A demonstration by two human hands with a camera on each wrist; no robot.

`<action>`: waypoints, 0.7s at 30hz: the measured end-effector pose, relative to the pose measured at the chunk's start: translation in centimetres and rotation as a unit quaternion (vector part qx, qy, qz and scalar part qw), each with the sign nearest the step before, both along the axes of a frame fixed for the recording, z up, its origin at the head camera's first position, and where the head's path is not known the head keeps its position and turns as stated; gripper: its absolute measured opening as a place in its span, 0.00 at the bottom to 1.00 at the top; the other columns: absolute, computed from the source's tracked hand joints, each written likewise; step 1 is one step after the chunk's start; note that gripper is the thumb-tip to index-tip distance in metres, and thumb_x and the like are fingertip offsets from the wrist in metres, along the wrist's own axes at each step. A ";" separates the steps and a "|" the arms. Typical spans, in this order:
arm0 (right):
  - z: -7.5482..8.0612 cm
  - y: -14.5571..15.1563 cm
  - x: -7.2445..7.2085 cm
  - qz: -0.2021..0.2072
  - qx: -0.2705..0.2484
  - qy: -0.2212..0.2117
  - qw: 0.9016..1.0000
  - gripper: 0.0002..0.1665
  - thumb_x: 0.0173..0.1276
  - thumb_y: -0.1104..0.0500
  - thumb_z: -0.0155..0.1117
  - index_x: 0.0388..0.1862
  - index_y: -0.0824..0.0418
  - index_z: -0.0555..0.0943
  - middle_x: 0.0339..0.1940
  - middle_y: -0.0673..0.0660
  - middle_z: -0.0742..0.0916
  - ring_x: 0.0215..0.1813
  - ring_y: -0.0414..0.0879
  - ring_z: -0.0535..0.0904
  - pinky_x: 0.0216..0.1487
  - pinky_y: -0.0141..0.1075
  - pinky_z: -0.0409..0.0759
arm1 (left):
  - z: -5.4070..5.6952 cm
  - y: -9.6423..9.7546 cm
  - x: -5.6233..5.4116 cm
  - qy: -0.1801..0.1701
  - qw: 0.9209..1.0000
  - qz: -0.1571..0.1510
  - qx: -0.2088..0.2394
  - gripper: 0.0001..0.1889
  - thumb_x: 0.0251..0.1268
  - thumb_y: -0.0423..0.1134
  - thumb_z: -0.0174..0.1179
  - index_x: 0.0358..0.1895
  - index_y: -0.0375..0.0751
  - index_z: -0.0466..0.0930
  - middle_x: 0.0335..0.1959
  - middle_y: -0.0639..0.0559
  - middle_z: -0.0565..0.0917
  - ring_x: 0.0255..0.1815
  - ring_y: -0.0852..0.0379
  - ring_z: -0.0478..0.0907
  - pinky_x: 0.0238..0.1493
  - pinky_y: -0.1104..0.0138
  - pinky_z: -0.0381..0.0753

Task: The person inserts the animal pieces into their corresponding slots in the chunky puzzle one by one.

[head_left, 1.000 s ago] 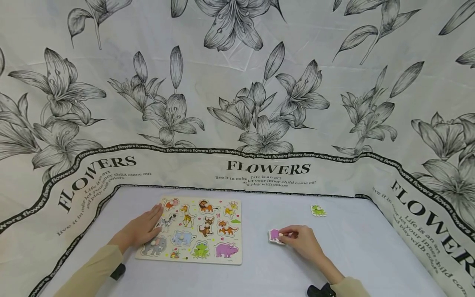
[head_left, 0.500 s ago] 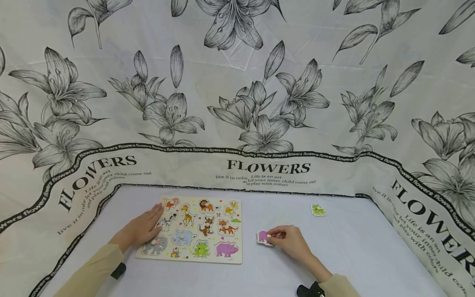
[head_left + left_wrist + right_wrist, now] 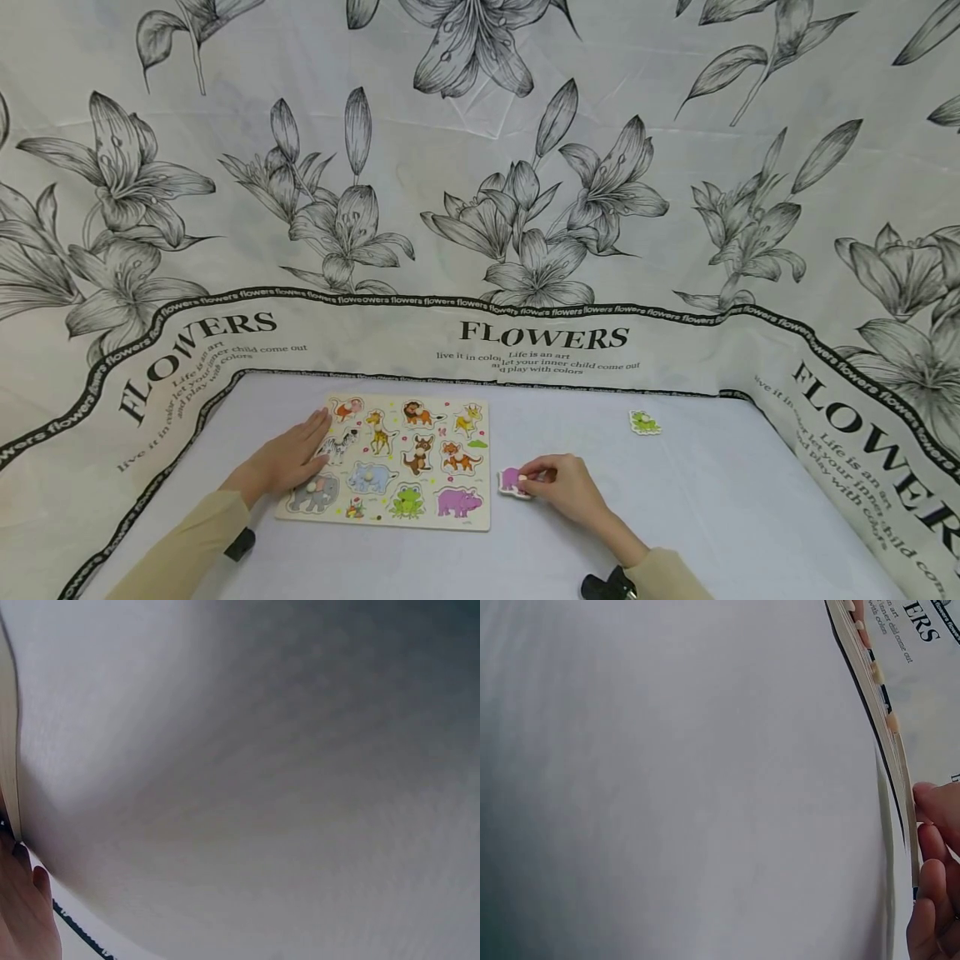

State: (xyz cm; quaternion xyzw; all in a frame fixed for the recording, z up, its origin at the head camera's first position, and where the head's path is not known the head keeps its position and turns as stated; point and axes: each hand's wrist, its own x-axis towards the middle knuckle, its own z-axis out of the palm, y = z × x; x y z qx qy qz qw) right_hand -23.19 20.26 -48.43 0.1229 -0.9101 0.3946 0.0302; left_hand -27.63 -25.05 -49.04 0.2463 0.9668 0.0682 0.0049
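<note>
In the head view a wooden animal puzzle board (image 3: 483, 467) lies on the white table, its pictures facing up. My left hand (image 3: 285, 458) rests along its left edge, fingers straight. Just past the board's right edge, my right hand (image 3: 566, 493) pinches a purple hippo puzzle piece (image 3: 511, 481) by its small knob. A matching purple hippo picture (image 3: 459, 503) fills the board's lower right corner, beside a green frog picture (image 3: 407, 503). The left wrist view catches only part of the left hand (image 3: 26, 911); in the right wrist view curled right fingers (image 3: 931, 881) show at the edge.
A green frog puzzle piece (image 3: 645, 422) lies alone at the back right of the table. Knobbed pieces, such as the grey elephant (image 3: 315, 493) and blue rhino (image 3: 370, 479), sit in the board. A flower-printed cloth (image 3: 375, 342) rises behind the table.
My right hand has slid left with the purple hippo piece, from well right of the board to close by its right edge. The left hand and the board have stayed put.
</note>
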 end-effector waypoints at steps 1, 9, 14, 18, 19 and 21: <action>0.0 -0.1 0.0 0.002 0.000 -0.003 1.000 0.06 0.55 0.56 0.74 0.32 0.54 0.88 0.23 0.45 0.85 0.21 0.33 0.68 0.22 0.25 0.66 | 0.0 0.0 0.0 0.001 1.000 0.000 -0.002 0.35 0.73 0.50 0.43 0.71 0.24 0.54 0.74 0.31 0.55 0.75 0.35 0.54 0.73 0.48 0.60; -0.1 -1.6 0.1 0.024 -0.010 -0.005 1.000 0.07 0.54 0.56 0.74 0.33 0.54 0.88 0.22 0.44 0.84 0.20 0.33 0.68 0.21 0.25 0.66 | -0.1 -0.1 -0.2 -0.004 1.000 0.003 0.000 0.36 0.73 0.51 0.43 0.72 0.24 0.53 0.75 0.32 0.55 0.75 0.35 0.53 0.74 0.48 0.60; -0.2 -2.5 0.2 0.041 -0.017 -0.008 0.999 0.07 0.55 0.56 0.74 0.33 0.54 0.88 0.22 0.45 0.84 0.19 0.32 0.67 0.19 0.24 0.65 | -0.1 -0.1 -0.2 -0.002 1.000 0.003 -0.003 0.36 0.73 0.51 0.43 0.72 0.25 0.54 0.75 0.32 0.55 0.75 0.35 0.53 0.73 0.48 0.61; -0.2 -3.3 0.3 0.056 -0.016 -0.009 0.998 0.07 0.55 0.56 0.74 0.33 0.54 0.88 0.22 0.45 0.84 0.19 0.32 0.68 0.19 0.23 0.66 | 0.0 -0.1 -0.2 -0.003 1.000 0.001 -0.004 0.35 0.73 0.50 0.44 0.71 0.24 0.54 0.75 0.31 0.55 0.75 0.35 0.53 0.73 0.48 0.60; -0.2 -3.6 0.3 0.060 -0.015 -0.008 0.998 0.06 0.55 0.56 0.74 0.33 0.54 0.88 0.22 0.45 0.84 0.20 0.32 0.68 0.20 0.23 0.66 | 0.0 -0.1 -0.1 -0.002 1.000 0.000 -0.004 0.35 0.73 0.50 0.44 0.71 0.24 0.54 0.75 0.31 0.55 0.75 0.35 0.54 0.73 0.48 0.61; -0.1 -4.0 0.3 0.066 -0.012 -0.006 0.998 0.06 0.55 0.56 0.74 0.32 0.54 0.88 0.23 0.44 0.84 0.20 0.32 0.68 0.21 0.24 0.67 | 0.0 -0.1 -0.1 -0.001 1.000 -0.001 -0.002 0.35 0.73 0.50 0.44 0.71 0.24 0.54 0.75 0.31 0.55 0.75 0.35 0.54 0.73 0.48 0.61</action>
